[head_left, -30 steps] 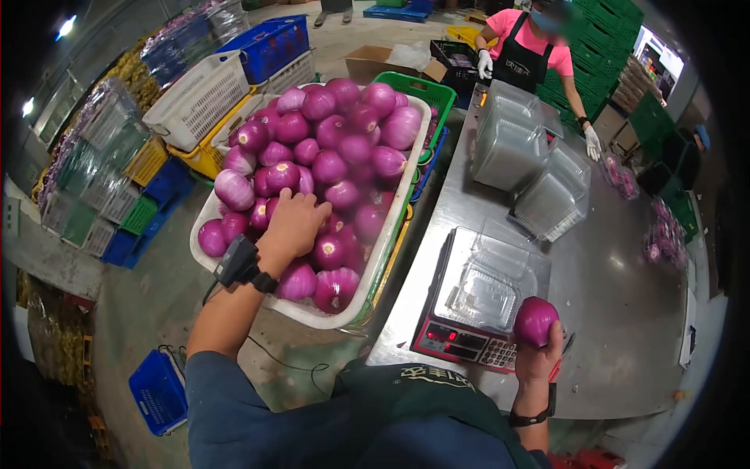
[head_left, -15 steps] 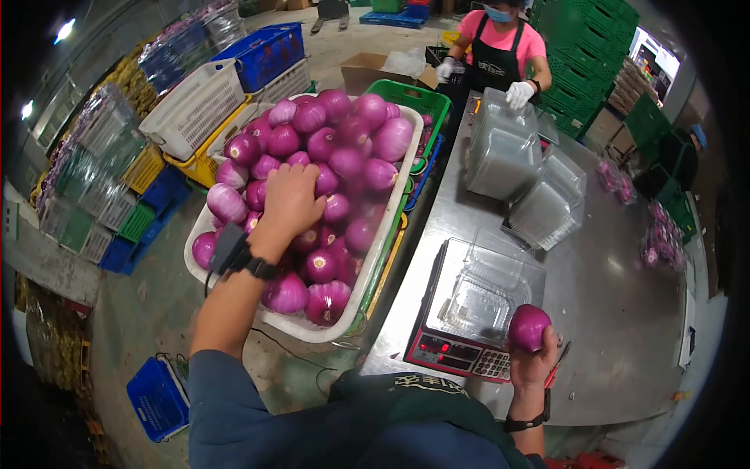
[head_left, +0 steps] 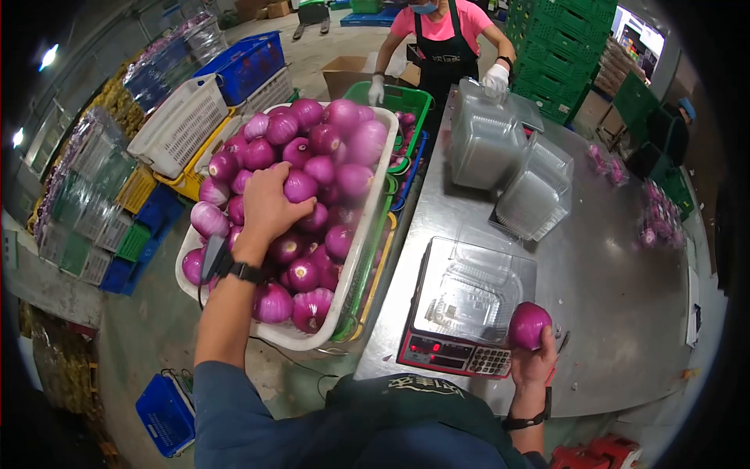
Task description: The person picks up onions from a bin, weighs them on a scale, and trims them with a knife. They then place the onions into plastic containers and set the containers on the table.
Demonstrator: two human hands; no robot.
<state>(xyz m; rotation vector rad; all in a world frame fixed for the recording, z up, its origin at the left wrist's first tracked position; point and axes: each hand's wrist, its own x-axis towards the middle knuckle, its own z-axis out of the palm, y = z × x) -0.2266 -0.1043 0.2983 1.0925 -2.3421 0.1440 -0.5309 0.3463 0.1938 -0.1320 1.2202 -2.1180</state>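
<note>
My left hand [head_left: 269,205] is over the white basket [head_left: 376,205] of purple onions, its fingers and thumb closed round a purple onion [head_left: 300,186]. More onions lie beneath and around it. On the right, my right hand [head_left: 534,361] holds another purple onion [head_left: 530,325] upright, just beside the scale [head_left: 455,353]. A clear plastic container [head_left: 473,301] lies open on the scale's tray, and a red digit glows on the display.
Stacks of clear containers [head_left: 488,144] stand on the metal table [head_left: 617,313]. Behind it, a person in a pink shirt [head_left: 445,35] touches a stack. Green crates [head_left: 558,55] rise at the back; bagged onions [head_left: 660,219] lie at the right edge. A blue basket [head_left: 166,414] is on the floor.
My left hand now grips an onion from the pile. The other person has leaned closer, one gloved hand lowered to the green crate. The view has shifted slightly.
</note>
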